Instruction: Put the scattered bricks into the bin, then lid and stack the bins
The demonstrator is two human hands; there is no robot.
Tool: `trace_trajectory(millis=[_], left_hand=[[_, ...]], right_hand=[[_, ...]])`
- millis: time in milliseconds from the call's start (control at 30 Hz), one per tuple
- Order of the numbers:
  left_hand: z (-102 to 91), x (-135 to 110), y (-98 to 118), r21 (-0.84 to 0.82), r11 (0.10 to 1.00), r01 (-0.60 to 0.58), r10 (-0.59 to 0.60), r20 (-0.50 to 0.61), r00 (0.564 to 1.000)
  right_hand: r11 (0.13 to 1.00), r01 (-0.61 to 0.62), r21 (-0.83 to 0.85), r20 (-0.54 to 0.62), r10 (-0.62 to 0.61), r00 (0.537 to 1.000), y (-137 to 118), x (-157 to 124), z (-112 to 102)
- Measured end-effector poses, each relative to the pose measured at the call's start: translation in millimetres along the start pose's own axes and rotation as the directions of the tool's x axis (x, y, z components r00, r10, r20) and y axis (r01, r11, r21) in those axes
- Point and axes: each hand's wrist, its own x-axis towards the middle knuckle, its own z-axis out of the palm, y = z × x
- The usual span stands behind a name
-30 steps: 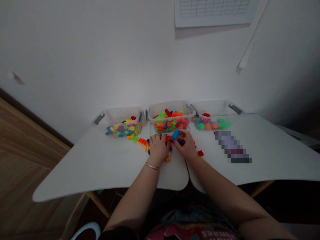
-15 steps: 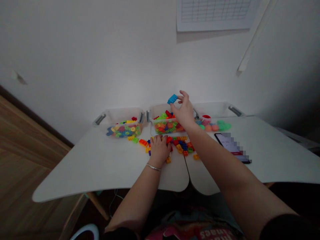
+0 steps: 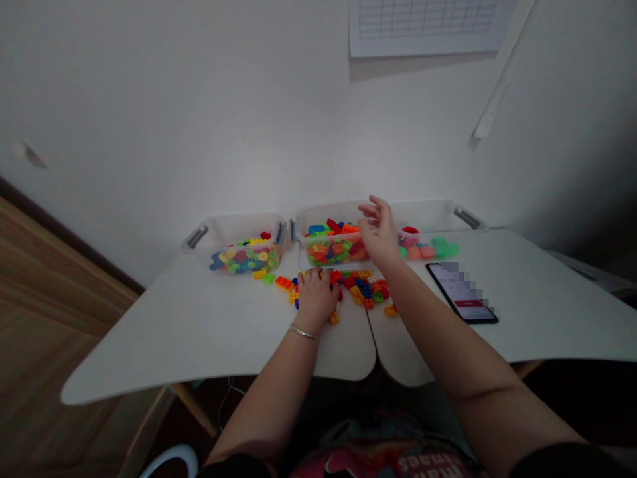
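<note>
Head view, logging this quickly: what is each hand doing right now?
Left hand: curled down among plastic bricks; whether it holds one cannot be told.
Right hand: open, raised, holding nothing.

Red, orange and blue building bricks [image 3: 361, 290] are standing out brightly against a white table top [image 3: 199, 318].

a white split desk [image 3: 199, 325] carries three clear tubs [image 3: 323, 214], loose toy bricks [image 3: 361, 290] and what looks like a phone [image 3: 460, 295].
</note>
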Motion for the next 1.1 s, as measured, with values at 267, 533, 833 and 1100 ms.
trace_trajectory(millis=[267, 533, 833, 1100], left_hand=[[1.4, 1, 1, 0.007, 1.000, 0.011, -0.012, 0.016, 1.000], [0.3, 2, 3, 0.037, 0.999, -0.012, 0.012, 0.005, 1.000], [1.9, 1, 2, 0.006, 1.000, -0.016, 0.016, -0.015, 1.000], [4.0, 1, 1, -0.028, 0.999, -0.030, 0.029, -0.052, 0.998]], right_hand=[[0.951, -0.138, -0.277, 0.126, 0.179, 0.976, 30, -82, -77], [0.880, -0.321, -0.351, 0.549, 0.471, 0.690, 32, -115, -103], [0.854, -0.366, -0.369, 0.530, 0.517, 0.672, 47, -119, -89], [0.871, -0.428, -0.240, 0.463, 0.490, 0.738, 58, -123, -84]])
